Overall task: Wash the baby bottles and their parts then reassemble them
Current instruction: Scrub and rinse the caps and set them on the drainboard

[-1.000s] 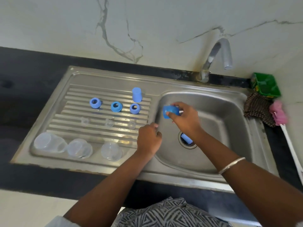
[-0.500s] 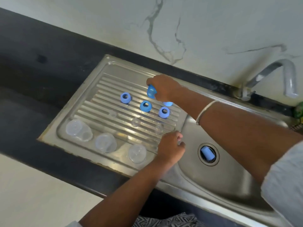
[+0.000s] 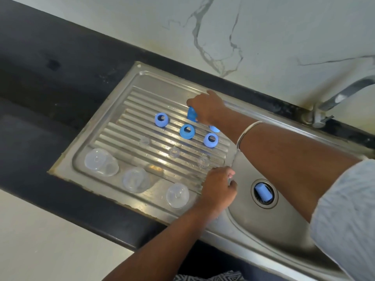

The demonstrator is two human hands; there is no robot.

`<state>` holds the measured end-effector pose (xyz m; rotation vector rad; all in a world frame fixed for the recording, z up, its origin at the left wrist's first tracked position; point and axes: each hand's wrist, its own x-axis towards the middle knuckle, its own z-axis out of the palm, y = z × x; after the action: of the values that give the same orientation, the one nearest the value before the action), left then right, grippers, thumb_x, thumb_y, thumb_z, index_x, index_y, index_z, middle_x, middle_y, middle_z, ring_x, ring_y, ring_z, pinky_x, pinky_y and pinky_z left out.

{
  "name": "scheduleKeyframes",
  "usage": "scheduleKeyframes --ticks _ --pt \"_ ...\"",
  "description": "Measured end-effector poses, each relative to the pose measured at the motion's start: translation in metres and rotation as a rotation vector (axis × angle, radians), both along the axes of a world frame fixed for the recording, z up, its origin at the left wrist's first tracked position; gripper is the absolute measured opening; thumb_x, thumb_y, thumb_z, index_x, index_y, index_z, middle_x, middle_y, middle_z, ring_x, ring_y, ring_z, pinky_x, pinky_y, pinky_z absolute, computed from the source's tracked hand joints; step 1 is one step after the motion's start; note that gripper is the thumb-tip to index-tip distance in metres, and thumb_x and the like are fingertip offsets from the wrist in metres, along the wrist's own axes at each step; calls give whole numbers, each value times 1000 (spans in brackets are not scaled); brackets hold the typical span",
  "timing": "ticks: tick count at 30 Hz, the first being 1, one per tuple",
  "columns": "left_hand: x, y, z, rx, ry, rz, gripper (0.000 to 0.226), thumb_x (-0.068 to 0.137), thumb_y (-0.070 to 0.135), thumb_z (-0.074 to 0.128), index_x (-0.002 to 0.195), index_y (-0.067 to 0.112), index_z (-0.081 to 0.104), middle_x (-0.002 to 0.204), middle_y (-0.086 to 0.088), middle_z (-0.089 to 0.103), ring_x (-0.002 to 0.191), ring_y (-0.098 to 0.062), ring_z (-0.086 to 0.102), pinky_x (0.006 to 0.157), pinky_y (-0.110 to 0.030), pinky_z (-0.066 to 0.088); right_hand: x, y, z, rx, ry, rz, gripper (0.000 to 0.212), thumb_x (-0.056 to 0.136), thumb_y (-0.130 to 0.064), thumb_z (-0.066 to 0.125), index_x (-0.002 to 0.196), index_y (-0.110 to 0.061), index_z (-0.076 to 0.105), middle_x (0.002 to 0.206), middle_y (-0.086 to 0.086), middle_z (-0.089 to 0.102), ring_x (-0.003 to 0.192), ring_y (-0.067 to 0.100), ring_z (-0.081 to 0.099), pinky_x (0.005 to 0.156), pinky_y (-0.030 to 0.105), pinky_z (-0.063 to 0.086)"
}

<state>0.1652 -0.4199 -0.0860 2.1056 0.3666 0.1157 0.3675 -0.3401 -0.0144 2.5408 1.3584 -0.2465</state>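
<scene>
The blue cap (image 3: 191, 115) stands on the ribbed drainboard (image 3: 129, 110), pinched by the right hand (image 3: 207, 107). Just below the grip sit three blue collars (image 3: 187, 131); the wet ridges could tip the cap against them. The left hand (image 3: 218, 188), nearer the body, rests curled; whether it holds anything I cannot tell.

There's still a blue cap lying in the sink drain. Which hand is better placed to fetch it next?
Left, probably. The left hand rests at the basin's edge, right beside the drain holding the blue cap. The right hand is stretched across the drainboard, gripping another blue cap.
</scene>
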Motion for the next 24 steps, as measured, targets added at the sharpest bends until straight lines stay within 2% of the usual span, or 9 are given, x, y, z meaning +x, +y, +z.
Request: scheduleKeyframes --ticks 7,9,11,12,14,17,20,22,24 --pt "2 2 3 29 47 -56 24 84 10 59 107 11 68 94 -3 67 90 -17 57 81 -22 41 -2 -10 9 110 27 -49 69 89 -22 64 149 -15 32 122 9 62 118 28 57 121 45 14" --pt "1 2 4 63 50 -74 25 83 10 59 106 13 68 94 -2 68 90 -17 58 81 -22 42 -8 -20 16 237 37 -86 63 92 -25 59 149 -14 35 126 9 60 120 27 57 122 43 12" --pt "2 1 4 97 55 -87 23 83 11 59 105 13 68 94 -1 68 91 -18 58 83 -29 48 -21 -41 21 415 81 -135 57 97 -29 55 149 -15 39 134 9 59 125 27 55 121 41 19" --pt "2 -1 4 109 64 -92 23 83 12 59 104 14 67 94 -1 68 92 -19 58 83 -32 50 -31 -57 22 533 96 -177 55 98 -30 55 149 -17 41 135 8 60 125 27 55 116 42 30" --pt "1 -2 3 132 83 -80 21 83 14 58 103 16 65 95 1 66 95 -19 57 83 -35 51 -54 -90 20 803 53 -259 49 98 -31 57 145 -20 49 129 5 65 115 26 62 92 40 51" --pt "1 -7 -1 203 79 -85 23 81 17 57 104 18 63 98 3 64 100 -20 56 84 -37 51 -84 -151 6 1011 -68 -471 39 95 -31 60 133 -22 59 103 2 70 87 21 68 69 31 53" --pt "-1 -13 -4 327 78 -103 33 82 20 60 115 18 61 105 0 62 107 -24 53 82 -37 52 -97 -212 -23 814 80 -929 33 93 -35 57 126 -28 58 93 2 71 86 25 66 74 35 55" --pt "-2 -20 -7 442 63 -142 40 80 23 63 119 19 61 106 -3 61 106 -27 55 74 -38 53 -102 -251 -48 636 261 -1182 33 89 -34 60 121 -30 61 101 4 72 98 26 66 85 35 54" --pt "-1 -25 -8 527 69 -162 41 76 25 64 117 20 63 102 -2 65 99 -29 58 64 -36 52 -108 -278 -66 528 418 -1288 35 84 -29 65 119 -31 65 114 3 71 105 24 65 90 30 51"
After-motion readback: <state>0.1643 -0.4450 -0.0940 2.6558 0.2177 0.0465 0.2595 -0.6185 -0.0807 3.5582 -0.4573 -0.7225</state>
